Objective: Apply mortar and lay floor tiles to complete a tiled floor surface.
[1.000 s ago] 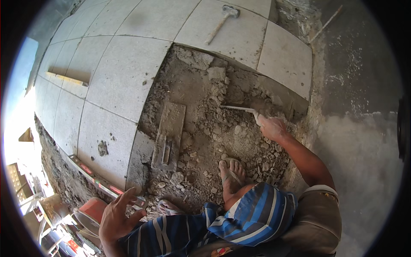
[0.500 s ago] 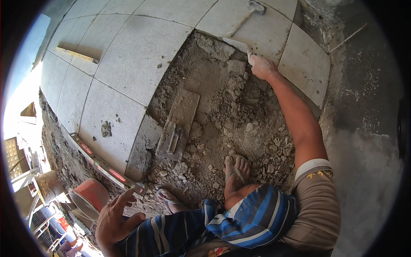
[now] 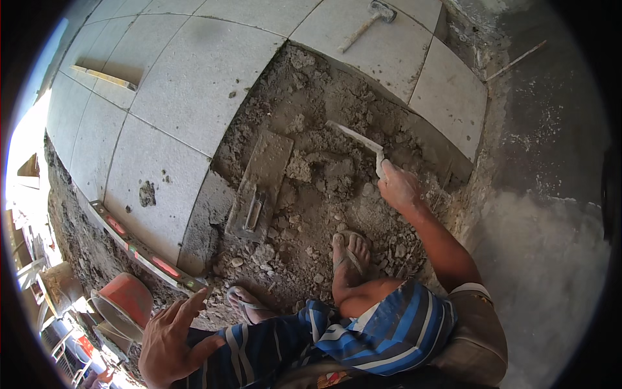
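In the head view my right hand (image 3: 400, 185) grips a trowel (image 3: 356, 136), its blade over the loose, lumpy mortar bed (image 3: 308, 97) inside a gap among pale floor tiles. My left hand (image 3: 175, 337) hangs at lower left with fingers apart, holding nothing, near the end of a spirit level (image 3: 142, 249) lying along the tiles' edge. A flat float with a metal handle (image 3: 262, 175) rests on the bed left of the trowel. My two sandalled feet stand in rubble below it.
Pale tiles (image 3: 184, 78) bear a mallet (image 3: 363, 29) and a yellow bar (image 3: 103, 76). A red bucket (image 3: 129, 295) stands at lower left beside cluttered, sunlit gear. Grey concrete (image 3: 531, 149) runs along the right, with a thin rod (image 3: 518, 59) at its edge.
My right hand with the trowel went up to the far edge, then back toward me. The lumps at the bed's far end are broken and lie nearer the middle.
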The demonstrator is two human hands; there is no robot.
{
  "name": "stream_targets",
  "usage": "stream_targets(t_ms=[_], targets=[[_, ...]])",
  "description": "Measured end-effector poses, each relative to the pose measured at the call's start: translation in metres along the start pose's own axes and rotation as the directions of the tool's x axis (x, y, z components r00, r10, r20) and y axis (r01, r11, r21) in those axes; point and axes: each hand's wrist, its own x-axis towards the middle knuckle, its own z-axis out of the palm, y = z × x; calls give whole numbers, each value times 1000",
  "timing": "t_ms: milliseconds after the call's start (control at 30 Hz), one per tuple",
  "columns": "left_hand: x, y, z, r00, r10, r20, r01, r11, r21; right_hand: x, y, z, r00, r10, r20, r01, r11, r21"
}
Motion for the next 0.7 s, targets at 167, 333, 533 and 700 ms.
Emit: stream_targets(t_ms=[167,333,533,700], targets=[[-5,-3,1,997,-25,-70,25,1000,-2,-33,-14,21,964,37,262,-26,999,-45],[-4,-8,3,995,-40,-87,37,999,-27,-39,-12,18,936,-4,352,12,1000,-19],[0,-8,2,997,-58,-59,55,997,-50,31,-17,-28,991,-12,134,7,999,32],[0,-3,0,996,-79,-41,77,996,-48,160,-31,-47,999,37,19,-37,999,-6]])
